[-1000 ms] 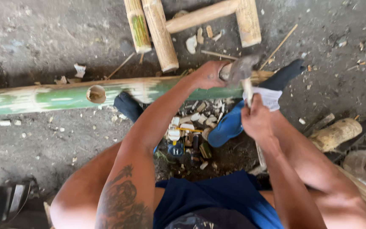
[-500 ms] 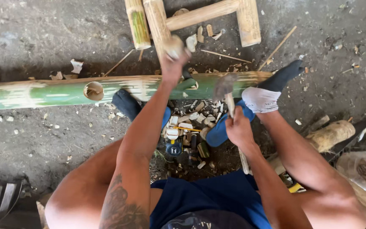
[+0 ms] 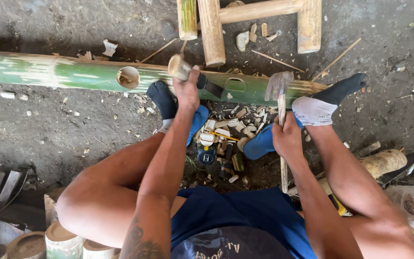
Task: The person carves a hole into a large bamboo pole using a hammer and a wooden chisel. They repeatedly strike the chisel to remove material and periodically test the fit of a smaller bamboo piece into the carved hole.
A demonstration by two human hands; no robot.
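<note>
Long green bamboo pole (image 3: 82, 75) across the floor, pinned under both feet; likely stiff, heavy, prone to rolling, best held near the cut holes. Left hand (image 3: 187, 91) clenched around a chisel (image 3: 190, 73) on it. Right hand (image 3: 287, 139) fisted on a hammer (image 3: 280, 88). Chips (image 3: 226, 130) nearer.

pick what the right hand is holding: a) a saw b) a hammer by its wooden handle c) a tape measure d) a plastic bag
b: the right hand is closed round the wooden handle of a hammer, whose metal head hangs over the green bamboo pole.
</note>
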